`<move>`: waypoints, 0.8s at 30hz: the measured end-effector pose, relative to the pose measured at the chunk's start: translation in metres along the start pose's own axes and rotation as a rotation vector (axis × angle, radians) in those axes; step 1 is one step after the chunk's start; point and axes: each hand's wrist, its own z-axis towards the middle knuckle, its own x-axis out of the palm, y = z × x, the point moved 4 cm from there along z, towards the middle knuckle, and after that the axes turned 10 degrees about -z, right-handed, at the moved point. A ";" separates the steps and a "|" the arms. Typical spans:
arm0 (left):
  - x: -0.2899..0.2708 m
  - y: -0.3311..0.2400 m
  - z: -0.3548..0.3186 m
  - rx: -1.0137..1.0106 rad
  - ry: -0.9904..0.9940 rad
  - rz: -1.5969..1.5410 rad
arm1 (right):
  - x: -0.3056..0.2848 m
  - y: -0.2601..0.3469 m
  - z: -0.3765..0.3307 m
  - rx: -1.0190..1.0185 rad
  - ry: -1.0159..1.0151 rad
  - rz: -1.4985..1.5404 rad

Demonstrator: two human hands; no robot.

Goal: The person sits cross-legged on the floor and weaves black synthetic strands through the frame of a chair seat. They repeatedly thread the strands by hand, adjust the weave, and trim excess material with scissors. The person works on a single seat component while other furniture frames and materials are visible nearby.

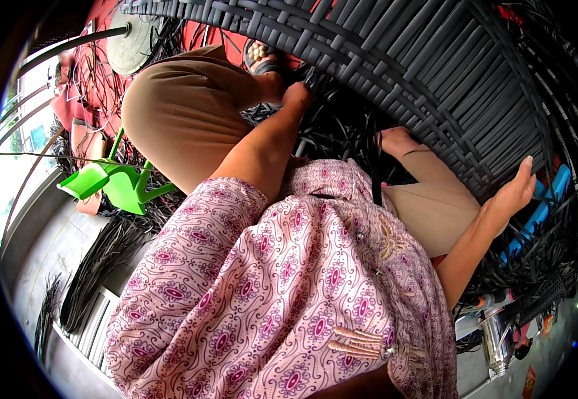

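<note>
A large dark grey woven wicker panel (408,73) arches across the top and right, made of flat plastic-looking strips. Under its lower edge, my left hand (297,97) is closed by a tangle of black strips (342,130); what its fingers hold is hidden in shadow. My right hand (516,191) is at the panel's right end, fingers stretched out and pointing up, with nothing visible in it. A dark strap-like strip (376,173) hangs down between my knees.
At left stands a bright green plastic stool or chair (126,186), near a bundle of black strips (99,272). A blue plastic piece (545,213) lies beyond my right hand. At lower right is a shiny metal cylinder (498,342). A round grey disc (129,46) sits upper left.
</note>
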 end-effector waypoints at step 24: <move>0.026 0.073 0.098 -0.104 -0.099 -0.500 | 0.003 0.003 -0.009 0.009 0.013 0.056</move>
